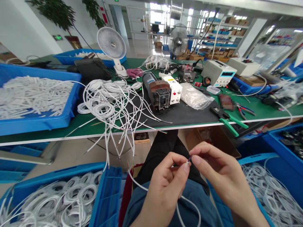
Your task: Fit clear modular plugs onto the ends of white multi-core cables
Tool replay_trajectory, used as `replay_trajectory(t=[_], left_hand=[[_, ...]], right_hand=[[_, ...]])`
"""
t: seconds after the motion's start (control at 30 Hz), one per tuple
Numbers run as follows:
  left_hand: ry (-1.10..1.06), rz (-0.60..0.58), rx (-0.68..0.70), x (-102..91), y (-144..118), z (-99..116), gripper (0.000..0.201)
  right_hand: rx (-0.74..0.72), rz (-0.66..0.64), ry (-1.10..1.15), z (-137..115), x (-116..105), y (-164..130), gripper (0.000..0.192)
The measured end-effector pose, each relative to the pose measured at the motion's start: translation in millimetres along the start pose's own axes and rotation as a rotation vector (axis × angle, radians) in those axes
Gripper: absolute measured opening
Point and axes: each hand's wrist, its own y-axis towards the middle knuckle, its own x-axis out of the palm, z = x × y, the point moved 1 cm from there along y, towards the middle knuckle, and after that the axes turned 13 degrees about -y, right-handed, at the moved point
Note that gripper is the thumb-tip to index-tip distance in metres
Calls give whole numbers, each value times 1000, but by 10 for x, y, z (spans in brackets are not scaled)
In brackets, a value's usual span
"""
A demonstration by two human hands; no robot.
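Observation:
My left hand point(167, 186) is closed around the end of a white cable point(137, 183), with the tip pinched between thumb and forefinger. From that tip short dark inner wires stick out, and my right hand point(214, 171) pinches them between thumb and forefinger. Both hands are above my lap, fingertips almost touching. Part of the cable loops below my left hand, and another stretch runs off to the left. On the bench edge ahead lies a tangled pile of white cables point(101, 97), several stripped ends hanging over.
Blue bins of coiled cables stand low at left point(104, 192) and right point(258, 156). A motorised machine point(161, 94) sits mid-bench. Right of it lie a plastic bag point(196, 96), green-handled crimping pliers point(228, 121) and other pliers point(243, 110). A white fan point(111, 44) stands behind.

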Motion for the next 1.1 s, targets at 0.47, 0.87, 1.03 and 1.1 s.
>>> replay_trajectory(t=[0.47,0.87,1.03,1.1], left_hand=[[49,-7,0,-28,31,-19,29],[176,17,14,-117,56,41,31],[176,36,61,-109,63,23,28],[169,35,69,-95,64,18,27]], right_hand=[[20,8,39,67,47,-19,12],[-75,32,-126,21,60,-3,10],[-65,32,-148,24,49,-12,11],[-63,33,-139,24,50,-23,11]])
